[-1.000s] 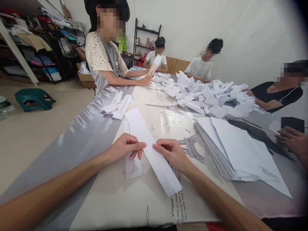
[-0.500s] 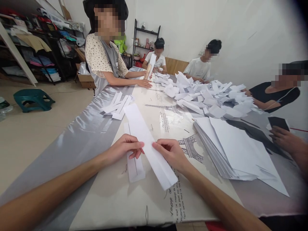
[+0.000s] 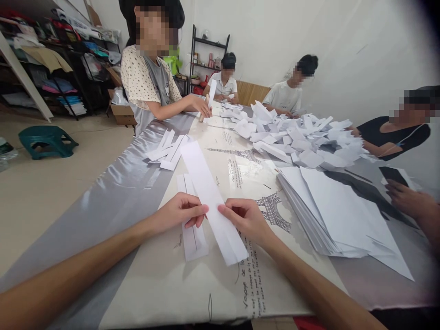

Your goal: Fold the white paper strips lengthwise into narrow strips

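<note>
Left hand [image 3: 189, 211] and right hand [image 3: 242, 217] are both pinched on one long white paper strip [image 3: 215, 197], each from its own long edge, near the middle, with the thumbs on the upper face. How firmly the fingers press below, I cannot tell. The strip lies slanted between the hands, its far end leaning to the left, and it seems to be raised over the tablecloth [image 3: 161, 293]. For good handling, I would advise that both thumbs press lightly and equally, because thin paper can easily crease or twist. It is also wise to keep the two long edges straight, and to move the hands in small steps.

Partly behind the left hand is a second paper strip [image 3: 195, 245] with a dark line along it; whether the fingers touch it is not clear. It would be better not to drag or bend it by accident.

To the right, a stack of white sheets [image 3: 350, 215] is well apart from the right hand. Farther, on the left, is a small group of narrow strips [image 3: 168, 149]. Beyond these, on the right, a large loose heap of papers [image 3: 305, 135] spreads, and across the table a co-worker in dotted sleeves [image 3: 137, 75] also handles a strip.
</note>
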`<state>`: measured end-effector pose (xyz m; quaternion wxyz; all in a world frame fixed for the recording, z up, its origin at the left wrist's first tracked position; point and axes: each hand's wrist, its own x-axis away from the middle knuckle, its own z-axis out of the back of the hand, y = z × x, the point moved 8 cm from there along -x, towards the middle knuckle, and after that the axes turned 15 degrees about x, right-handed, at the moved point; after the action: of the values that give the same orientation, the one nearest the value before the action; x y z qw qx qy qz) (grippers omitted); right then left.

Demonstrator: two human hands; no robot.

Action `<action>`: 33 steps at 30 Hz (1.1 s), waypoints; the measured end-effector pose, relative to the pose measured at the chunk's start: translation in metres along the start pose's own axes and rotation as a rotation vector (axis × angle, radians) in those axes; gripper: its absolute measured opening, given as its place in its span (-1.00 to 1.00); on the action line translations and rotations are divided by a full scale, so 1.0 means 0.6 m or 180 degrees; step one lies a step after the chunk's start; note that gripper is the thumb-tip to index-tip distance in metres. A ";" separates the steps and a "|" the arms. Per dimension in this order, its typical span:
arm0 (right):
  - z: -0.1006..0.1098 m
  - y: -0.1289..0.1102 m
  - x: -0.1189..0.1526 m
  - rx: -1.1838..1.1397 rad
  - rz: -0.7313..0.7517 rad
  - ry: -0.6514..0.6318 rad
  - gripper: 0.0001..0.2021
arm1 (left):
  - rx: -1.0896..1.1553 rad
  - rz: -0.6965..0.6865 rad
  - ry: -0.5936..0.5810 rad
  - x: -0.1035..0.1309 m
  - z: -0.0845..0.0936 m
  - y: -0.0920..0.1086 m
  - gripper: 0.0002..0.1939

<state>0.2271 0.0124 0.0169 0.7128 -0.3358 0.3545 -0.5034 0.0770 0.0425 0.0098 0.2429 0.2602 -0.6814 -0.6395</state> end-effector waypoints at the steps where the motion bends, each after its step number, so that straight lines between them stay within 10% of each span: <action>1: 0.001 -0.002 0.000 0.0066 0.0043 0.0060 -0.56 | -0.0040 0.0029 -0.0013 0.000 -0.001 -0.002 -0.57; 19: 0.000 -0.004 0.004 -0.0121 -0.0118 0.0109 -0.55 | 0.0306 0.0018 -0.0210 0.004 -0.020 -0.005 -0.63; 26: -0.020 0.002 0.004 -0.0325 -0.0125 -0.0506 -0.57 | 0.0440 0.0003 -0.0157 0.009 -0.015 -0.003 -0.63; 33: -0.005 0.001 0.005 -0.0179 -0.0063 0.0018 -0.58 | 0.0361 -0.0061 -0.0223 0.008 -0.025 -0.006 -0.61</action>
<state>0.2257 0.0091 0.0144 0.6971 -0.3577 0.3672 -0.5013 0.0834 0.0283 0.0074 0.1976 0.2575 -0.7221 -0.6109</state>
